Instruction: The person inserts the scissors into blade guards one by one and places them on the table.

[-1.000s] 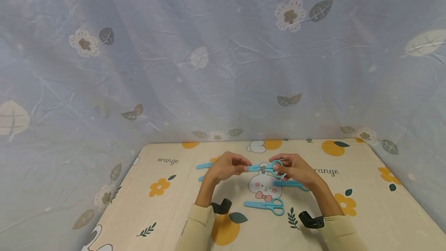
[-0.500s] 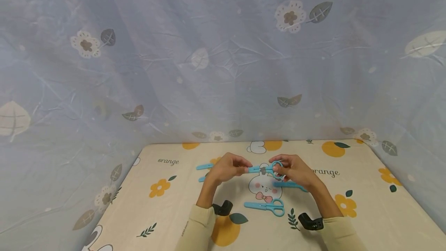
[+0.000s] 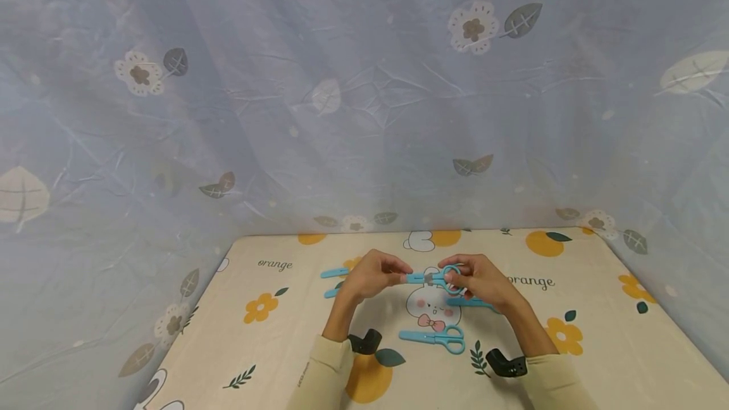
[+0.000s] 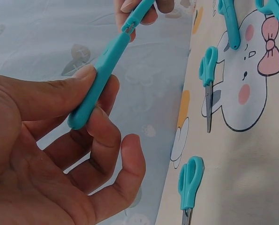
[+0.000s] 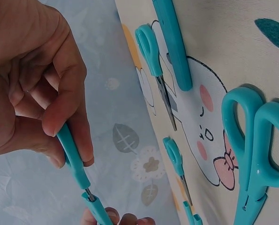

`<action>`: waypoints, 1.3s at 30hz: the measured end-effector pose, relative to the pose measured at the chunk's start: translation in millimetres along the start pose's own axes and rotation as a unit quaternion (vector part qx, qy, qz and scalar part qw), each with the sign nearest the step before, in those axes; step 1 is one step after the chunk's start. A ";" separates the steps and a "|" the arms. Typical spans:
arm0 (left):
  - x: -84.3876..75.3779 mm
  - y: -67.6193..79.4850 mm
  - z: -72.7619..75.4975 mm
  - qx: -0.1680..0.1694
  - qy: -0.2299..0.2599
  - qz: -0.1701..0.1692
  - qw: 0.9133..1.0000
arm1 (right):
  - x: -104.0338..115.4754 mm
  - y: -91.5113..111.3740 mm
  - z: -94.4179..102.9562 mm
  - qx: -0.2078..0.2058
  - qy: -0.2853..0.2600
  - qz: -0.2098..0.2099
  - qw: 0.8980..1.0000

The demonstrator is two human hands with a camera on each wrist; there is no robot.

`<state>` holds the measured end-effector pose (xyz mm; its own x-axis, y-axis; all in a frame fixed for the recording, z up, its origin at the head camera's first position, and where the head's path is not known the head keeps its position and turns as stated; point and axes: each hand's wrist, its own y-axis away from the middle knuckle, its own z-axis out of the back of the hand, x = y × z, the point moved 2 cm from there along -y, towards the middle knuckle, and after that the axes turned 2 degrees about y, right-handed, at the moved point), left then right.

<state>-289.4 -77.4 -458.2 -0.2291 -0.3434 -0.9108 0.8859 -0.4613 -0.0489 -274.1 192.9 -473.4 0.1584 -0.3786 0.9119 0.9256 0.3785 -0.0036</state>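
Note:
Between both hands, above the cloth, is a pair of light blue scissors (image 5: 73, 157). My left hand (image 3: 370, 276) pinches its blade cover (image 4: 99, 82) between thumb and fingers. At the finger loops, my right hand (image 3: 484, 280) grips the handle. A short bit of metal shows between cover and handle in both wrist views. On the cloth lie two pairs with bare blades, one near the printed rabbit's ear, handle (image 5: 147, 47), and a farther one, handle (image 5: 173, 155); in the head view the hands largely hide them.
Covered scissors (image 3: 433, 338) lie nearer the body, and another covered pair (image 3: 469, 302) lies partly under the right hand. Left of the left hand are two blue blade covers, one farther cover (image 3: 335, 272) and one nearer cover (image 3: 331, 293). A patterned curtain (image 3: 364, 112) rises behind the table.
My right hand has moved slightly left with the scissors handle, toward the blade cover. My left hand stays nearly still. The things on the cloth have not moved.

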 end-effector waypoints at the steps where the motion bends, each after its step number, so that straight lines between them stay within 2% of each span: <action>1: -0.3 -0.2 -0.2 -0.001 0.001 -0.001 1.000 | 0.3 0.0 0.1 -0.002 -0.001 -0.002 1.000; 20: 1.3 -1.6 -2.9 -0.007 0.033 0.045 0.998 | 2.0 0.7 -1.7 -0.016 0.005 0.012 1.000; 31: 1.0 -2.0 -3.6 -0.013 0.013 0.023 1.000 | 1.3 -0.8 -3.4 -0.003 -0.006 -0.007 1.000; 39: -1.7 -1.0 -6.1 -0.024 -0.007 0.019 1.000 | 1.7 -0.7 -4.5 -0.008 -0.013 -0.011 1.000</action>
<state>-287.5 -71.4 -459.1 -0.2010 -0.3711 -0.9066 0.9124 -0.4077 -0.0354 -273.0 188.2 -473.7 0.1297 -0.3643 0.9222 0.9341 0.3568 0.0095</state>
